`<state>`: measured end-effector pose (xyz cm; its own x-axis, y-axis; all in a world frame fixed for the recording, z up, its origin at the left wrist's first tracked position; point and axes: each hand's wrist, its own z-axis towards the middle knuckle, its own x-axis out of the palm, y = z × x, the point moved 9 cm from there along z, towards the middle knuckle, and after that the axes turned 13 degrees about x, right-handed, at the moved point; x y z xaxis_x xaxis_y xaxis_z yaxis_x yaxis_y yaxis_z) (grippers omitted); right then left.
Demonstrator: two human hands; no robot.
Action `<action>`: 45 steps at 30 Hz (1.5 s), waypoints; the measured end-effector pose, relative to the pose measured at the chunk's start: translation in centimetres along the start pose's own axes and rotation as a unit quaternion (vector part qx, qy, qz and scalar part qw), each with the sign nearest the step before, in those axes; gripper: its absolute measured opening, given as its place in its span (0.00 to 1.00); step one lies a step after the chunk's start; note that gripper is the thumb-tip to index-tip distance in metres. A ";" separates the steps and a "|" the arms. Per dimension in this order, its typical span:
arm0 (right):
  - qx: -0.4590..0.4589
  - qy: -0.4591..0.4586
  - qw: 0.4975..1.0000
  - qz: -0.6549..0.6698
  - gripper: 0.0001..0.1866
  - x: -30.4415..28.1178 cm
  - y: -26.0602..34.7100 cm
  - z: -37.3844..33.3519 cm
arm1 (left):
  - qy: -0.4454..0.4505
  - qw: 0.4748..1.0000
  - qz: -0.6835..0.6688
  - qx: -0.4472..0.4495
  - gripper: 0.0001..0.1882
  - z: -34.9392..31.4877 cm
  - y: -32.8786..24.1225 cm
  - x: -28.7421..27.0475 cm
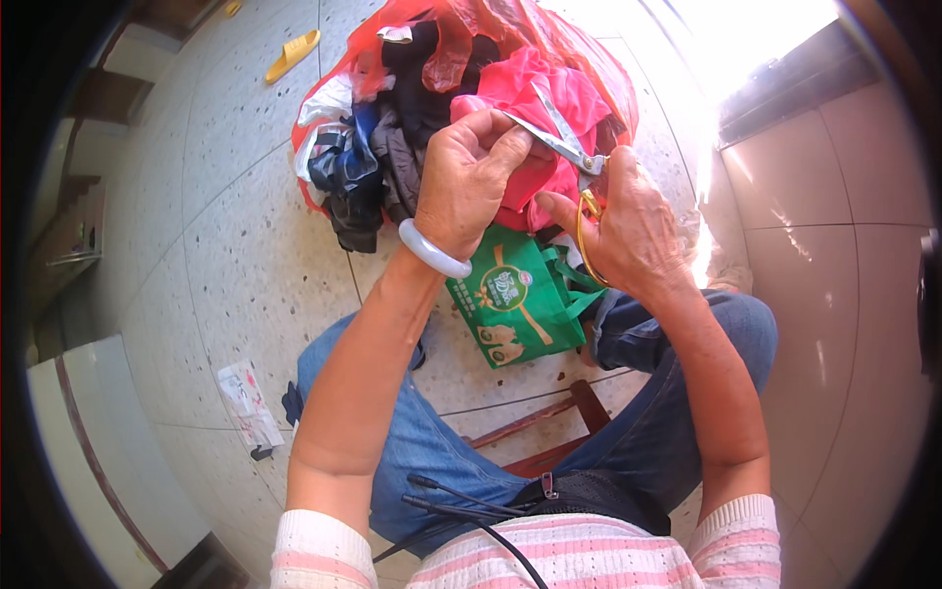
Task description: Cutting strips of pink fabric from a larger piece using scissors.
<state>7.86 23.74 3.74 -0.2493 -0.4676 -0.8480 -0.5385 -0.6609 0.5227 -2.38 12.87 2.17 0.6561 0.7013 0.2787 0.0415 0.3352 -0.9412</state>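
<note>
My right hand (pixel 636 231) grips a pair of scissors (pixel 587 162) by its gold-coloured handles. The two metal blades stand apart and point up to the left. Close to the lower blade's tip, my left hand (pixel 459 191) has its thumb and fingers pinched together; what lies between them is hidden. Bright pink cloth (pixel 530 80) is bunched behind and below both hands. It spills from a large red plastic bag (pixel 616 93) on the floor, along with black clothes (pixel 417 74) and a dark, shiny bundle (pixel 348 172).
Below my hands a green carrier bag (pixel 540 329) lies between my knees. A reddish-brown wooden stool or frame (pixel 549 456) shows under my legs. A printed packet (pixel 248 404) lies on the floor at left. A yellow slipper (pixel 292 56) is at the far left. A tiled wall (pixel 834 177) rises at right.
</note>
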 end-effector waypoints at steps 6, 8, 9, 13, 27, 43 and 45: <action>0.008 0.013 0.999 0.039 0.35 0.5 -0.1 0.0 | -0.029 0.997 -0.064 -0.009 0.07 -0.2 0.4 0.2; 0.012 0.041 0.998 0.050 0.36 1.2 -0.2 0.1 | -0.034 0.996 -0.079 -0.004 0.08 -0.4 0.7 -0.2; 0.011 0.041 0.998 0.051 0.36 1.7 -0.5 0.4 | -0.039 0.995 -0.095 0.001 0.09 -0.5 0.8 -0.4; 0.211 0.091 0.973 -0.023 0.41 4.0 -10.0 3.4 | -0.031 0.969 -0.242 0.030 0.09 0.1 -3.3 0.9; -0.007 0.027 1.000 0.011 0.35 0.1 1.2 0.3 | -0.021 0.999 0.022 0.017 0.08 -0.6 -0.9 -0.8; 0.188 0.091 0.975 -0.077 0.43 1.8 -7.5 4.4 | -0.031 0.991 -0.130 0.032 0.09 -0.7 -2.3 -0.1; 0.183 0.023 0.983 -0.003 0.40 0.9 -8.8 5.3 | -0.047 0.983 -0.172 0.047 0.10 -0.3 -3.2 -0.7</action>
<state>8.10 32.27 -2.11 -0.2134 -0.4957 -0.8419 -0.7949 -0.4128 0.4446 -2.76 11.08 4.96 0.5433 0.5890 0.5982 0.1771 0.6162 -0.7675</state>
